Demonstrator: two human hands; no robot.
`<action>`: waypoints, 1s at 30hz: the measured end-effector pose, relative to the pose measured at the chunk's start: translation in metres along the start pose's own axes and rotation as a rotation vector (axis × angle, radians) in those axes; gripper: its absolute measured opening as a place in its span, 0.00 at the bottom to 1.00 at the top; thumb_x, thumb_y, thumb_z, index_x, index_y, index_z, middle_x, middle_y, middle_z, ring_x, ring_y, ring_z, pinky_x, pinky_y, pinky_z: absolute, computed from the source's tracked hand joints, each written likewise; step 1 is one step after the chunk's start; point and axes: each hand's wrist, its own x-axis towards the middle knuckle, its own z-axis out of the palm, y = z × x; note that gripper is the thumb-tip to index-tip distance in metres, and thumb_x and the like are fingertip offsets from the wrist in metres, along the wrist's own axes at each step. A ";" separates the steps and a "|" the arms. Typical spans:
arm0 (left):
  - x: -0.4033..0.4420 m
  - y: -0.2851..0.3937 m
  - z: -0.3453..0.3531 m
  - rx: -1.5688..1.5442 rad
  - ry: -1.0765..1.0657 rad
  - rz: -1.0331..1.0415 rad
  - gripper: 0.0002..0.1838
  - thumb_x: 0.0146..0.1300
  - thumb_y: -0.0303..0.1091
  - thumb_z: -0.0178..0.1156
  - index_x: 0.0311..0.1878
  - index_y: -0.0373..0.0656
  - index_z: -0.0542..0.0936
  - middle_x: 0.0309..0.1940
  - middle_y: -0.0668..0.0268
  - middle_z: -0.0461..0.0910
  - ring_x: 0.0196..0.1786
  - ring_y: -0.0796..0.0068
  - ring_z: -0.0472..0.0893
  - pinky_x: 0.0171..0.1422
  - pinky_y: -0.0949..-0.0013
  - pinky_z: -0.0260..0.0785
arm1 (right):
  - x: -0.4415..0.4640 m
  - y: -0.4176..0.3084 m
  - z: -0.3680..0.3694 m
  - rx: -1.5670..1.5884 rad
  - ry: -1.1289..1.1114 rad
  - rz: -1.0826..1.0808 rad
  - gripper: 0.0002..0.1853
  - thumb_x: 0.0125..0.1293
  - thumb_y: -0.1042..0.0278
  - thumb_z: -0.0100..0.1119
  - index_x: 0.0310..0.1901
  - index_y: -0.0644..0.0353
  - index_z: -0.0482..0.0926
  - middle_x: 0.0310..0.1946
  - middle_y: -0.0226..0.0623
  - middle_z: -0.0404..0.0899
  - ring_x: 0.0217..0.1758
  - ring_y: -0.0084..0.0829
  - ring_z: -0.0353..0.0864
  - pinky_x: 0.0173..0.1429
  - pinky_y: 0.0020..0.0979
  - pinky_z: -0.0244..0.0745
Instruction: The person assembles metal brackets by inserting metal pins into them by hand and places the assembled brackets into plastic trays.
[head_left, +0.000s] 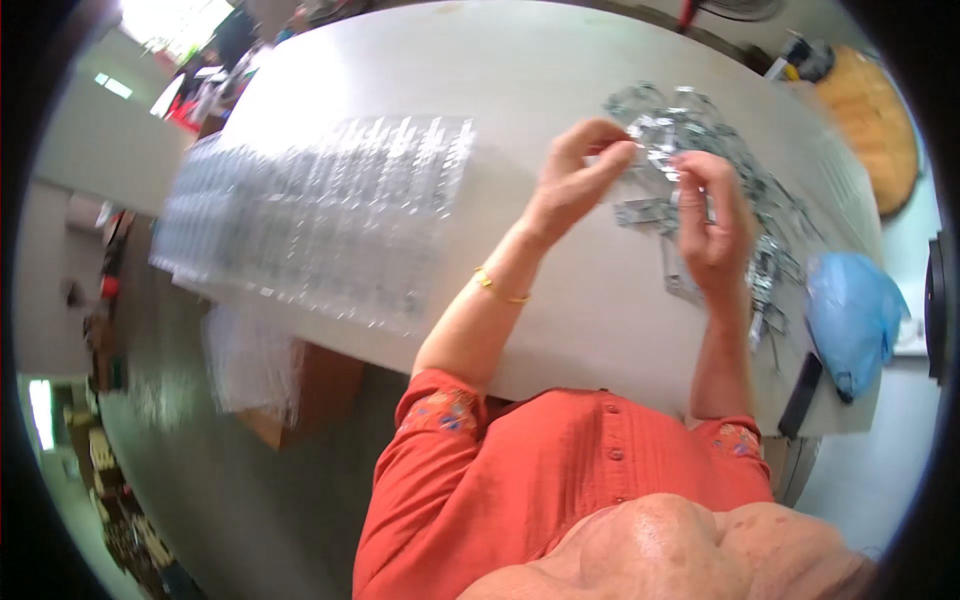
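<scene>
Table [570, 310], white, takes up most of the view. Person in a red shirt [570, 470] sits against its near edge, around 6 o'clock. Block of clear plastic trays [330, 220] lies at 10 o'clock, rows of ribbed cells, near rows blurred. Loose heap of metal parts [740, 160] at 2 o'clock, spread on the tabletop, with a tail running down toward 3. Carton [335, 385] below table level at 8 o'clock, clear plastic sheets [250, 360] beside it. Round wooden top [875, 125] past the table edge, far out at 2. Blue plastic bag [852, 310] on the table at 3, bunched. Left hand [572, 185] at 1 o'clock: thumb and forefinger closed on one end of a shiny metal piece [656, 148]. Right hand [718, 225] at 2: thumb and forefinger pinching the other end. Piece sits between the two sets of fingertips, at the heap's 9 o'clock side; exact shape lost in glare. Black bar [800, 395] between 3 and 4, just beside the bag. Yellow bracelet [487, 281] on left wrist.
</scene>
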 end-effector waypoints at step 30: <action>-0.001 0.027 0.000 -0.140 -0.068 -0.110 0.08 0.74 0.31 0.62 0.39 0.35 0.81 0.31 0.70 0.79 0.37 0.81 0.77 0.43 0.74 0.70 | 0.001 0.009 0.008 -0.033 -0.054 -0.309 0.08 0.65 0.83 0.64 0.43 0.65 0.78 0.48 0.48 0.86 0.52 0.49 0.87 0.57 0.44 0.84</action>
